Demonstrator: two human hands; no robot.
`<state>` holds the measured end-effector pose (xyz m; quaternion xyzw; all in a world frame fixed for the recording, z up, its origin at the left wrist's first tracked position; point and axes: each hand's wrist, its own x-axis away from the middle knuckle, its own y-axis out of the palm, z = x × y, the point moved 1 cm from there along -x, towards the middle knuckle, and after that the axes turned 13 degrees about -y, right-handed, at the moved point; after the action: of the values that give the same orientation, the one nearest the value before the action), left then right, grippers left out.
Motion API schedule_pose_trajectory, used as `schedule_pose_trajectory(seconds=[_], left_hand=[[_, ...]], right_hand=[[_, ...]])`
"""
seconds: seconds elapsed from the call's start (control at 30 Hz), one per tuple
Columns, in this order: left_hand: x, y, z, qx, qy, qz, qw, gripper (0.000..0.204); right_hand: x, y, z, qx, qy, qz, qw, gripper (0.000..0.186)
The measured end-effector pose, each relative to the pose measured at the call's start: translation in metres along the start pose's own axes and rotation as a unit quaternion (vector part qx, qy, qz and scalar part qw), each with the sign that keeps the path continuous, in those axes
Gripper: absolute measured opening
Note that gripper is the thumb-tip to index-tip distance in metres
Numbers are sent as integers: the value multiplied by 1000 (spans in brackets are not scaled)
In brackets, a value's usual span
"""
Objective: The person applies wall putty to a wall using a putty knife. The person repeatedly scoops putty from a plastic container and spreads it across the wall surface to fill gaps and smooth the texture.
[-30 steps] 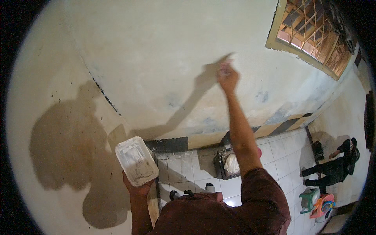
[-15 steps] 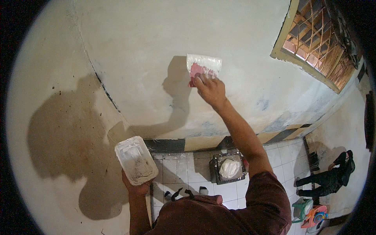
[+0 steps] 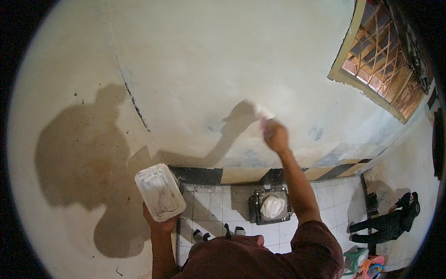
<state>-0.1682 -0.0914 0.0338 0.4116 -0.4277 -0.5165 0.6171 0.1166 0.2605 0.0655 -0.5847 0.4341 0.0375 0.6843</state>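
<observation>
My right hand (image 3: 276, 136) is closed round a putty scraper (image 3: 263, 113), smeared by motion, its pink and white blade at the pale wall (image 3: 209, 60). Whether the blade touches the plaster I cannot tell. Lower left, my left hand (image 3: 160, 225) grips a white rectangular plastic tub (image 3: 162, 195) from below, tilted so its inside shows. White and greyish residue coats the tub's walls and bottom. Left of the scraper a dark crack (image 3: 134, 100) runs down the wall corner, and bluish patches (image 3: 316, 134) mark the plaster to its right.
A dark crate (image 3: 254, 209) with a white bag (image 3: 272, 207) on top stands on the tiled floor (image 3: 206, 200) below the wall. A barred window (image 3: 378, 56) is at upper right. At far right is a person in dark clothes (image 3: 390, 225), near green and red plastic items (image 3: 357, 258).
My right hand has swept the scraper down and to the right along the wall. The left hand holds the tub almost where it was. The whole view has shifted slightly.
</observation>
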Motion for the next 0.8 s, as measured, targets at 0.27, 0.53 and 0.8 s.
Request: schedule_pose_trajectory(seconds=[0.27,0.53,0.8], left_hand=[[7,-24,15,5,47,79,996,55],[24,-13,28,23,17,93,995,58],[20,-23,29,46,24,110,993,59]], right_hand=[[-74,-88,73,79,231,400,883,16],[-207,70,-121,-59,13,191,980,30],[-142,46,-149,19,-146,122,981,33]])
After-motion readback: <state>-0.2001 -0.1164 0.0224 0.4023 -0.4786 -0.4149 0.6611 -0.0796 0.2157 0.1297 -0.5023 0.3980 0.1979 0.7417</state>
